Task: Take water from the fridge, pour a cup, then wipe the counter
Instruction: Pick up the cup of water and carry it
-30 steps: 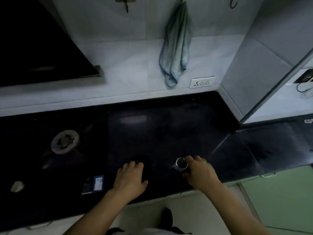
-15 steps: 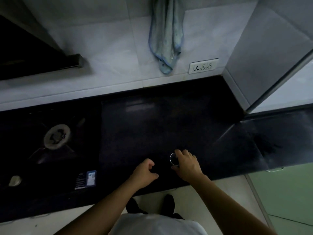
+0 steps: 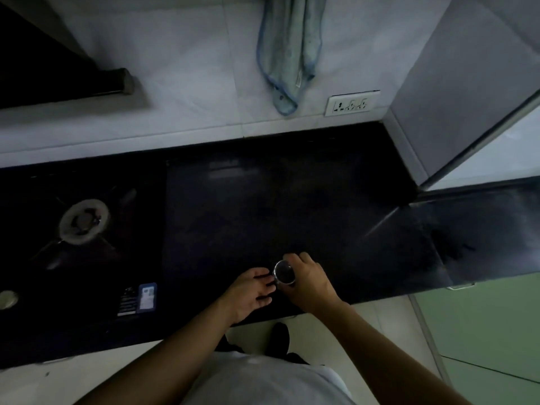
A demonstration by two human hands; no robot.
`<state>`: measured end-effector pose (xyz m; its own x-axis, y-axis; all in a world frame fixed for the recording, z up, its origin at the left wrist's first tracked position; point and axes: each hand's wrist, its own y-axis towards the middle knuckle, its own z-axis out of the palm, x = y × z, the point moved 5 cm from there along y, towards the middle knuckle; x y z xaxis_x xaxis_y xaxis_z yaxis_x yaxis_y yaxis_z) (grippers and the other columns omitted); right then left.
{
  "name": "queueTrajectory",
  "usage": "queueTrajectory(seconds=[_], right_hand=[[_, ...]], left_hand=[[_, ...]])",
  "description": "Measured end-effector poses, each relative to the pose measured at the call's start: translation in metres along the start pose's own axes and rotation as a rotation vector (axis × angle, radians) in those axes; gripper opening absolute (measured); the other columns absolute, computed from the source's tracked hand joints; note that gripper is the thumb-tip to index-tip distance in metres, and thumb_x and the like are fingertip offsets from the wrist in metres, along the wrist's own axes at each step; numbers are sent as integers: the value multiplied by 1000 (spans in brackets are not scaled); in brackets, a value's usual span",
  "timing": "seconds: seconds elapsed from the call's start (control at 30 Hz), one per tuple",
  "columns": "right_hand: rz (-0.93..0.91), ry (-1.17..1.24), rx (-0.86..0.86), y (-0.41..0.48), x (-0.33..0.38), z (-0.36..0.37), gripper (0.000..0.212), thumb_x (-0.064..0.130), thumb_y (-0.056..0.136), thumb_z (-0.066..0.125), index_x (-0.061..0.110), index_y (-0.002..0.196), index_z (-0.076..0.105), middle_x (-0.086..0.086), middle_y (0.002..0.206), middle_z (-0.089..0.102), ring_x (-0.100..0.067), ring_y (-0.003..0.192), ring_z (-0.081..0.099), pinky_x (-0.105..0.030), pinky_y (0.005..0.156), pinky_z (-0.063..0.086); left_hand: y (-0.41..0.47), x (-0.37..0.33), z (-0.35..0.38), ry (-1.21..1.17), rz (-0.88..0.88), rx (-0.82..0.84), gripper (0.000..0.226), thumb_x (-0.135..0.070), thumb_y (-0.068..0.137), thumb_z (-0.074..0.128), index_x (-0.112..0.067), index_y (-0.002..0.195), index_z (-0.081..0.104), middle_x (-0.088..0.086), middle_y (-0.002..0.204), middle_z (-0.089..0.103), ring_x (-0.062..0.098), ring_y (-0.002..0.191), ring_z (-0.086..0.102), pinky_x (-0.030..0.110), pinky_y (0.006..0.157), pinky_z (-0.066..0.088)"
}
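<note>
A small steel cup [image 3: 284, 273] stands upright on the dark counter [image 3: 263, 206], close to its front edge. My right hand [image 3: 309, 280] is wrapped around the cup's right side and grips it. My left hand [image 3: 249, 290] lies just left of the cup with its fingers spread, the fingertips touching or almost touching the cup's wall. A blue-edged cloth [image 3: 289, 54] hangs on the tiled wall above the counter. No water bottle and no fridge are in view.
A gas burner [image 3: 83, 222] sits in the black hob at the left, with a knob [image 3: 7, 299] near the edge. A wall socket [image 3: 352, 103] is at the back right. A grey panel [image 3: 455, 83] rises at the right, with green cabinet fronts [image 3: 482, 325] below.
My left hand has moved right, from flat on the counter to beside the cup, and its fingers have spread. My right hand stays on the cup. The camera has tilted further down.
</note>
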<state>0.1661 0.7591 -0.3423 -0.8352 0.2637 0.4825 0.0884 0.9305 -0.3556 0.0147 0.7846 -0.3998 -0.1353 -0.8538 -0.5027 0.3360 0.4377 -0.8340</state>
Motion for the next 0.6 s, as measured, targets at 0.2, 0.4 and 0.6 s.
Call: queueTrajectory(seconds=[0.2, 0.4, 0.6], right_hand=[[-117, -24, -32, -10, 28, -8, 63, 43, 83, 72, 22, 137, 47, -2, 124, 53, -21, 105, 58, -36, 96, 47], [-285, -38, -44, -10, 68, -3, 64, 46, 82, 72, 21, 136, 49, -1, 120, 54, -18, 99, 59, -33, 93, 47], [-465, -45, 17, -13, 128, 9, 65, 41, 80, 74, 20, 137, 50, -3, 119, 52, -21, 98, 58, -33, 92, 47]], left_hand=[[-18, -5, -9, 29, 74, 121, 36, 4, 93, 57, -13, 125, 63, 8, 114, 74, 18, 104, 69, 36, 88, 52], [-52, -9, -37, -109, 175, 61, 34, 7, 90, 60, -8, 120, 63, 9, 109, 71, 22, 104, 66, 40, 93, 51], [-98, -5, -77, -262, 273, -29, 42, 6, 72, 67, -13, 109, 62, 1, 95, 70, 17, 91, 67, 36, 83, 52]])
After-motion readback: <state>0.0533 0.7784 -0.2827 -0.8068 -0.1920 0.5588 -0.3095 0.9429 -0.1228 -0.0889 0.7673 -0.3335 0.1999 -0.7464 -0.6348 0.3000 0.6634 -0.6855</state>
